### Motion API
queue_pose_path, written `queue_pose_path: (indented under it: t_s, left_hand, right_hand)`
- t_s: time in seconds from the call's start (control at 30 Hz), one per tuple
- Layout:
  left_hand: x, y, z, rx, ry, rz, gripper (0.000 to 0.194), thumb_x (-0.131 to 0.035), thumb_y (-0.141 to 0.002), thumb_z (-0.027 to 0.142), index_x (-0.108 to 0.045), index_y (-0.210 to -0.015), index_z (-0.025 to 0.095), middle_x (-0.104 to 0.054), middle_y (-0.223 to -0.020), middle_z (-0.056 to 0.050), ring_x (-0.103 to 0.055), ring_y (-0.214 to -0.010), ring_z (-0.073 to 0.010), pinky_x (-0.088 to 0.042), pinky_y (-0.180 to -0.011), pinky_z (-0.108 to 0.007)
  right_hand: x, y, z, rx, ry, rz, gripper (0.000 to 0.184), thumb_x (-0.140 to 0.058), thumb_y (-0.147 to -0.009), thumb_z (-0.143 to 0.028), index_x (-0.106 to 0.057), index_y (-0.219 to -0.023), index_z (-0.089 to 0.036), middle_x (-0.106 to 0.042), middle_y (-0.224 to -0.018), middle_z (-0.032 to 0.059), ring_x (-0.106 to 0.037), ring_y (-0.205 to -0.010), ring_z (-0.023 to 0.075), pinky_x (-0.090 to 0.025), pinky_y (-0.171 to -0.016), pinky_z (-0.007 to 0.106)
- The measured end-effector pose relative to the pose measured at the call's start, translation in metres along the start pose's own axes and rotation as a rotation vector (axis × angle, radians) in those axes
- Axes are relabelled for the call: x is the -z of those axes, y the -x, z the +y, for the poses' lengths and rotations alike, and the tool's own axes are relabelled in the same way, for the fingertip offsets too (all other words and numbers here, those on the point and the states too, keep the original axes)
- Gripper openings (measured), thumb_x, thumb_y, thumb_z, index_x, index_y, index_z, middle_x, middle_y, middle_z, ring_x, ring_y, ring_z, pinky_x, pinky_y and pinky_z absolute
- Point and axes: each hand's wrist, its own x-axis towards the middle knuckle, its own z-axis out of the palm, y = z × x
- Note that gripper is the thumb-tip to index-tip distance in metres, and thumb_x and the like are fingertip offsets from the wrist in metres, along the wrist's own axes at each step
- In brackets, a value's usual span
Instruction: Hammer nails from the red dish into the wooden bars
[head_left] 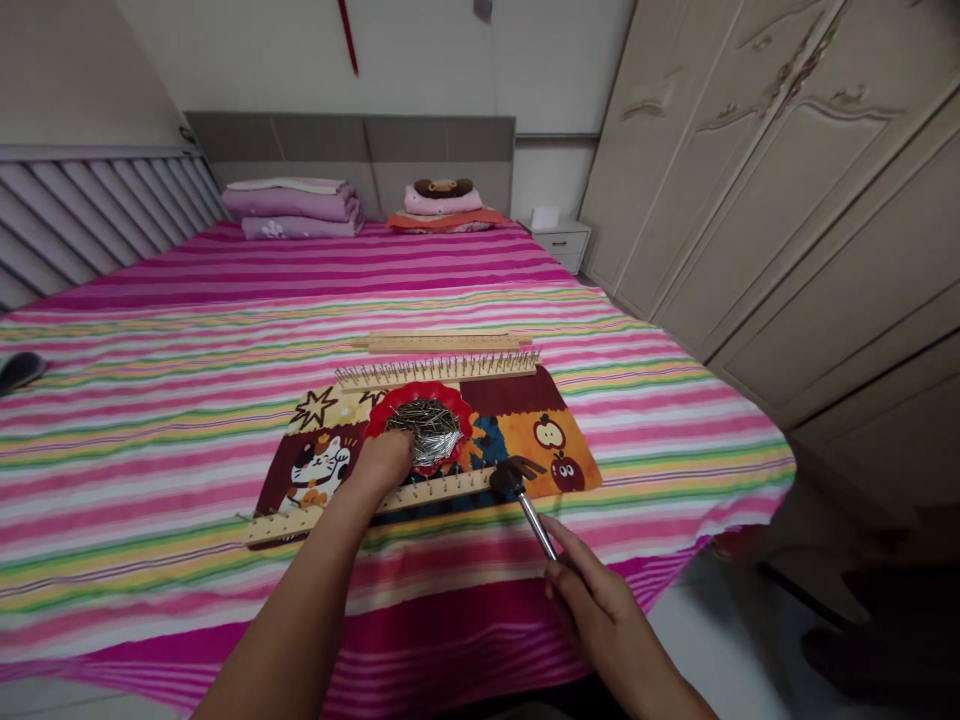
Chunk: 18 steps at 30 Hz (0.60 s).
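Observation:
My right hand (596, 595) is wrapped round the handle of a claw hammer (534, 518). The hammer's dark head rests at the right end of a wooden strip (442, 488) set with a row of nails. My left hand (386, 462) is at the near left edge of a red scalloped bowl (373, 412), its fingers curled in. The fingertips are hidden, so whatever they pinch does not show. Loose nails (431, 430) fill the bowl, some dark and some bright silver. Under the bowl and the strip lies a patterned mat (517, 395) with a cat and apples.
Behind the bowl lies a second wooden strip (450, 376) bristling with upright nails. Further back are more plain wooden strips (448, 343). All this is on a bed with a striped sheet (187, 400). Folded bedding (292, 207) sits by the headboard; a wardrobe (765, 180) stands right.

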Motion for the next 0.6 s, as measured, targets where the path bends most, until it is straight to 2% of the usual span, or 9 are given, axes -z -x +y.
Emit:
queue_pose_path:
  t_s: [0.23,0.33,0.47,0.6]
  left_hand:
    - [0.011,0.004,-0.014,0.043,0.133,0.084,0.015,-0.044,-0.076,0.020,-0.057,-0.069,0.020,-0.067,-0.070,-0.005,-0.062,-0.069,-0.0169,-0.042,-0.065,-0.025]
    - [0.016,0.008,-0.024,0.130,0.475,0.130,0.011,-0.048,-0.073,0.025,-0.053,-0.064,0.021,-0.064,-0.061,-0.001,-0.060,-0.062,-0.0154,-0.044,-0.063,-0.026]
    - [0.022,0.024,-0.028,0.248,1.042,0.090,0.017,-0.061,-0.061,0.033,-0.054,-0.064,0.019,-0.062,-0.058,0.001,-0.058,-0.056,-0.0121,-0.047,-0.058,-0.025]
    - [0.025,0.052,-0.032,0.310,1.247,0.118,0.032,-0.070,-0.050,0.040,-0.058,-0.067,0.016,-0.065,-0.061,-0.001,-0.058,-0.054,-0.0120,-0.048,-0.056,-0.026]
  right_hand:
    - [-0.003,0.003,0.000,0.006,0.008,0.023,0.054,-0.051,-0.083,-0.040,-0.053,-0.132,-0.017,-0.052,-0.063,-0.0029,-0.044,-0.055,0.0140,-0.037,-0.052,0.025]
    - [-0.004,0.003,-0.003,0.013,0.010,0.008,0.053,-0.050,-0.084,-0.039,-0.053,-0.132,-0.018,-0.052,-0.063,-0.0028,-0.045,-0.055,0.0143,-0.038,-0.053,0.024]
    - [-0.005,0.002,0.000,0.038,0.006,0.002,0.054,-0.050,-0.083,-0.040,-0.054,-0.131,-0.016,-0.052,-0.063,-0.0026,-0.046,-0.056,0.0145,-0.039,-0.054,0.024]
    - [-0.007,0.001,0.010,0.077,-0.021,0.033,0.050,-0.049,-0.085,-0.040,-0.056,-0.130,-0.019,-0.051,-0.062,-0.0033,-0.044,-0.054,0.0135,-0.039,-0.053,0.024]
